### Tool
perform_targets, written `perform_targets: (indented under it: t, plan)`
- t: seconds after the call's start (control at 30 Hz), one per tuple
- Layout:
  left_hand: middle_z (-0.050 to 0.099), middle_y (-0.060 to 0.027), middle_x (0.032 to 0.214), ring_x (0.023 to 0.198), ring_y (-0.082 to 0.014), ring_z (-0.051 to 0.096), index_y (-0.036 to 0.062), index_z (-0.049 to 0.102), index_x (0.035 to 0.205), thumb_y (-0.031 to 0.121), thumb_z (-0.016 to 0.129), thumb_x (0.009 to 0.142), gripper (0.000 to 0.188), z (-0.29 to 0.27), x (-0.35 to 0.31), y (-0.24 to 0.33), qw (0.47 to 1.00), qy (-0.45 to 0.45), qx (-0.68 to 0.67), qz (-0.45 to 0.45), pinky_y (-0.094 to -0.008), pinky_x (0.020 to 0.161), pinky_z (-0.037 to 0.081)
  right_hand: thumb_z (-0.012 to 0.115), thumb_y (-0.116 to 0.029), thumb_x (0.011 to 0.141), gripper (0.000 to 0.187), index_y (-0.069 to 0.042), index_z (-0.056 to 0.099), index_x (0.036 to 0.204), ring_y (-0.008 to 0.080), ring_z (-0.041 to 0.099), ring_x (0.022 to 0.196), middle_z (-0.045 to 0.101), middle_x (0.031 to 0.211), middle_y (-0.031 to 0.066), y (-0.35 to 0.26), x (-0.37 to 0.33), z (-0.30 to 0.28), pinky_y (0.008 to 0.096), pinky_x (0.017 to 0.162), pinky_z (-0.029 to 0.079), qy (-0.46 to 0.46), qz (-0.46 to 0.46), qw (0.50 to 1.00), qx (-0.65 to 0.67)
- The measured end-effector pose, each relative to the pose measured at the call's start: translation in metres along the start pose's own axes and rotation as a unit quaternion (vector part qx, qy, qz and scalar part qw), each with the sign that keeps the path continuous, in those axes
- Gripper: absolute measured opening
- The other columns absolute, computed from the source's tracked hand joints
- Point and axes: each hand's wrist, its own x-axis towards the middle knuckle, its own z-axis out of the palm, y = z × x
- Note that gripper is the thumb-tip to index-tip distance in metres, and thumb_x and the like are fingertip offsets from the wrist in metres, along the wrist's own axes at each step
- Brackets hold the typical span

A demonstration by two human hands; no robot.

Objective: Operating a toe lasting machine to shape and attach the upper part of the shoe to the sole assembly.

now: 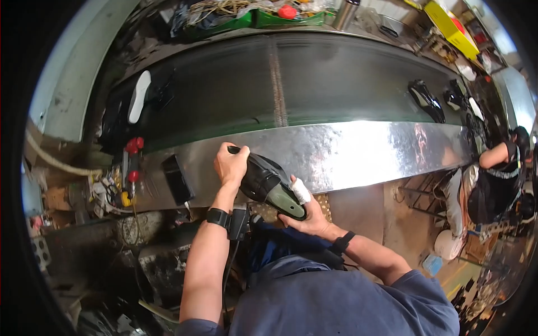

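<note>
A black shoe upper point(259, 175) on a green shoe last point(284, 200) is held tilted above the near edge of the shiny metal worktop point(319, 151). My left hand point(230, 165) is closed round its upper left end. At the lower right, my right hand point(311, 219) cradles the bare green end of the last, with the thumb along its side. White wrapping point(301, 191) covers that thumb. Part of the upper's far side is hidden by my left fingers. A black phone point(177, 179) lies on the worktop to the left of my left hand.
Beyond the worktop runs a dark conveyor belt point(213, 84). A white sole-shaped piece point(139, 97) lies at its left, black shoes point(427, 102) at its right. A red-ended tool point(133, 159) is left of the phone. Another person point(496, 179) sits at the far right.
</note>
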Motion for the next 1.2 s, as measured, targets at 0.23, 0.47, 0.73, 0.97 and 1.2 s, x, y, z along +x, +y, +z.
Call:
perform_targets:
  t: [0.23,0.47,0.73,0.97,1.2]
  plan:
    - [0.067,-0.0117,0.082,0.079,-0.0232,0.063,0.0032,0.067,0.093,0.025,0.077,0.072,0.032,-0.141,-0.027,0.013,0.988,0.130,-0.080,-0.008,-0.0347,0.077,0.050,0.057,-0.054,0.100,0.093,0.001,0.011,0.159,0.0282,0.024,0.150,0.023,0.164,0.0165,-0.106,0.102,0.007,0.0398,0.121,0.025,-0.140,0.350,0.873,0.309]
    - [0.065,-0.0085,0.070,0.067,-0.0214,0.062,0.0058,0.066,0.092,0.029,0.079,0.073,0.033,-0.303,-0.127,-0.066,0.944,0.270,-0.187,-0.020,-0.0370,0.071,0.050,0.060,-0.049,0.099,0.068,0.002,0.049,0.142,0.0199,0.055,0.119,0.058,0.133,0.0141,-0.250,0.082,0.131,0.0319,0.102,0.044,-0.361,0.330,0.842,0.226]
    - [0.065,-0.0137,0.070,0.070,-0.0253,0.062,0.0071,0.067,0.099,0.033,0.074,0.082,0.031,-0.468,-0.308,-0.189,0.869,0.480,-0.080,-0.093,-0.0380,0.070,0.049,0.068,-0.015,0.099,0.034,0.005,0.061,0.126,0.0073,0.062,0.090,0.069,0.106,0.0035,-0.308,-0.060,0.320,0.0242,0.076,0.052,-0.431,0.115,0.850,0.279]
    - [0.067,-0.0055,0.108,0.098,-0.0142,0.058,-0.0028,0.068,0.117,0.036,0.062,0.100,0.043,-0.560,-0.454,-0.287,0.765,0.503,-0.373,-0.151,-0.0274,0.091,0.043,0.070,-0.017,0.097,0.021,0.001,0.067,0.109,0.0066,0.061,0.070,0.070,0.084,0.0033,-0.378,-0.162,0.433,0.0247,0.061,0.050,-0.506,0.226,0.783,0.282]
    - [0.069,-0.0080,0.118,0.104,-0.0208,0.065,-0.0047,0.066,0.121,0.024,0.064,0.100,0.035,-0.509,-0.480,-0.299,0.521,0.539,-0.661,-0.027,-0.0349,0.095,0.050,0.072,-0.017,0.093,0.034,0.000,0.064,0.122,0.0133,0.062,0.088,0.070,0.102,0.0053,-0.374,-0.185,0.534,0.0301,0.077,0.052,-0.501,0.160,0.804,0.279]
